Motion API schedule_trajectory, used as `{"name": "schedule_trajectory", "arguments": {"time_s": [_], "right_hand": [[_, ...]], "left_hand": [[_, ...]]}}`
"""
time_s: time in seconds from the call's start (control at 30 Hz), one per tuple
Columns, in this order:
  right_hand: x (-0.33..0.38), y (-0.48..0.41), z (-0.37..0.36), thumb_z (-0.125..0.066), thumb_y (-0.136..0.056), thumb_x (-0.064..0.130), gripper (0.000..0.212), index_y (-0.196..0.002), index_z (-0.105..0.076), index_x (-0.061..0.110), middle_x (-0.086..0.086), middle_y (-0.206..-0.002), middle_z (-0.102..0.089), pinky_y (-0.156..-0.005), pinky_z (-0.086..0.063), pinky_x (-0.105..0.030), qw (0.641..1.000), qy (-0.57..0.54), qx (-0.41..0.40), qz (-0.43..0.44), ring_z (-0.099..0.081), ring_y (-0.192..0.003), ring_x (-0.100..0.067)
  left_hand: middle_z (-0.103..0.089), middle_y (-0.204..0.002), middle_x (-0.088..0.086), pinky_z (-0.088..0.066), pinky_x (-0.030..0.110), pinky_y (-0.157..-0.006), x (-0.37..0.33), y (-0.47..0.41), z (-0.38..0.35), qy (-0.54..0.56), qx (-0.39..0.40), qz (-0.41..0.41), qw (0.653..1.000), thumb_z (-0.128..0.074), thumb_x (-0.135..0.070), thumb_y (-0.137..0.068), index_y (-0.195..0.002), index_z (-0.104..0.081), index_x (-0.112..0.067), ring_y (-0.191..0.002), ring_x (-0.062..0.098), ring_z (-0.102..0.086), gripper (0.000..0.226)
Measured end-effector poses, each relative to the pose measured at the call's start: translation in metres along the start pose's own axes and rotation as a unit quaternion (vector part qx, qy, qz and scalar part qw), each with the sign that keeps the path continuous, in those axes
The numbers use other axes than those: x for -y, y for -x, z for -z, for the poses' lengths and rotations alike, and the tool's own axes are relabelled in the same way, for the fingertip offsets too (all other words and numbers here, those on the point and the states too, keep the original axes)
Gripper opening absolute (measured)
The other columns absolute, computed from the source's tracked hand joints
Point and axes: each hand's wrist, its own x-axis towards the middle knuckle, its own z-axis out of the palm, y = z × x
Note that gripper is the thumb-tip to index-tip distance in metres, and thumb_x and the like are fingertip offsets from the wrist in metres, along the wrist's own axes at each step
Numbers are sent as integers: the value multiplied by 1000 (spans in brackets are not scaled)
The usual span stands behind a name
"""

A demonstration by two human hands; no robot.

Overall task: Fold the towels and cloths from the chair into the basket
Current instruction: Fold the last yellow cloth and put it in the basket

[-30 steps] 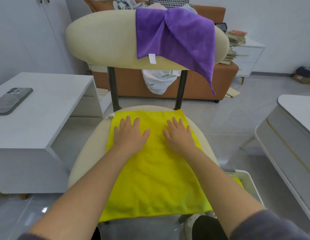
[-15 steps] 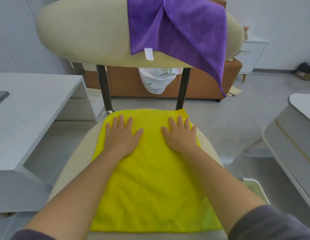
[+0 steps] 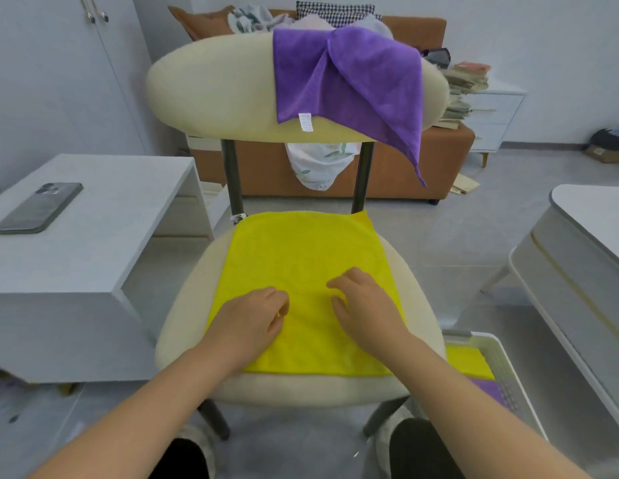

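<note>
Behind cream chair (image 3: 215, 88), orange sofa (image 3: 442, 150)

**Colour and pattern findings**

On the seat, the yellow cloth (image 3: 308, 271) is plain and uniform. The purple cloth (image 3: 353, 84) is plain and has a small white tag. The chair (image 3: 211, 88) has cream padding on black posts. The basket (image 3: 505, 368) is white and holds one yellow folded piece (image 3: 467, 361) and one purple folded piece (image 3: 487, 388). The sofa (image 3: 387, 178) is orange-brown and its cushion (image 3: 332, 12) is black-and-white houndstooth. The hanging fabric (image 3: 318, 164) is white with a green leaf print. The table (image 3: 111, 243) is white, the phone (image 3: 38, 207) dark grey and the floor (image 3: 456, 243) pale grey.
</note>
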Motion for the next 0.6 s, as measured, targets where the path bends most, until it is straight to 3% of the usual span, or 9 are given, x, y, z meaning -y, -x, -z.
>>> {"name": "schedule_trajectory", "arguments": {"time_s": [0.07,0.17,0.3,0.43,0.53,0.6], "right_hand": [[4,23,-1,-47,-96,30,33,-126,-59,19,-5,-117,-56,-89,-44,-38,999,-4,43,17,-52,-111,-25],[8,46,-6,-29,-86,56,60,-128,-56,25,-1,-121,-57,-92,-43,-40,995,37,77,54,-51,-112,-25],[8,58,-12,-39,-79,67,69,-132,-53,26,2,-126,-56,-95,-44,-39,995,38,63,59,-51,-115,-23],[10,61,-12,-42,-76,69,76,-138,-47,26,2,-133,-53,-101,-41,-38,996,17,63,62,-48,-122,-22],[15,61,-14,-43,-73,66,76,-138,-48,26,2,-131,-55,-97,-43,-40,997,22,45,59,-50,-120,-24],[20,61,-17,-44,-72,61,70,-132,-52,26,2,-125,-59,-87,-48,-41,997,36,23,64,-57,-110,-26]], "left_hand": [[-60,-82,-3,-47,33,-57,-4,21,1,-5,2,-12,1000,-41,-33,-84,-83,-58,-22,-79,21,-61,20],[-59,-86,-6,-51,30,-60,-10,40,5,-54,1,-35,998,-47,-50,-80,-88,-61,-24,-79,16,-59,30],[-58,-90,-9,-51,29,-56,-20,48,6,-74,9,-32,997,-50,-67,-69,-93,-57,-28,-78,13,-57,47],[-56,-76,-8,-42,25,-41,-25,40,8,-96,-15,-45,994,-44,-52,-74,-76,-58,-26,-67,14,-58,29],[-55,-74,-6,-43,25,-44,-26,36,4,-91,-30,-63,993,-63,-39,-73,-73,-58,-24,-66,16,-58,16],[-56,-75,-6,-44,26,-46,-28,35,2,-80,-38,-51,995,-56,-37,-78,-74,-58,-23,-67,16,-58,14]]}}
